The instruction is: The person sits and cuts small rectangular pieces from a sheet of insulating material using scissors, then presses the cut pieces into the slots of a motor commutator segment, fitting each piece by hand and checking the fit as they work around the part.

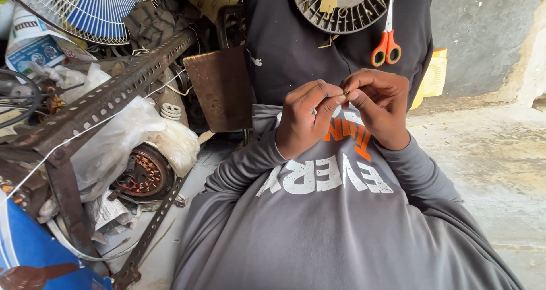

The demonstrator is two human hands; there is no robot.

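Note:
Both my hands are raised together in front of my grey shirt. My left hand (305, 119) and my right hand (378, 105) pinch a tiny thin piece (345, 93) between their fingertips; it is too small to identify. Just beyond them, on my dark lap, lie orange-handled scissors (387, 42) and a round dark slotted motor part (341, 5) with bits of yellowish paper stuck in its slots.
A rusty perforated angle-iron frame (102, 102) stands at the left with plastic bags, a copper-wound motor (142, 173) and a fan with blue blades (96, 8). A brown board (219, 85) leans beside my leg. Bare concrete floor (489, 159) lies to the right.

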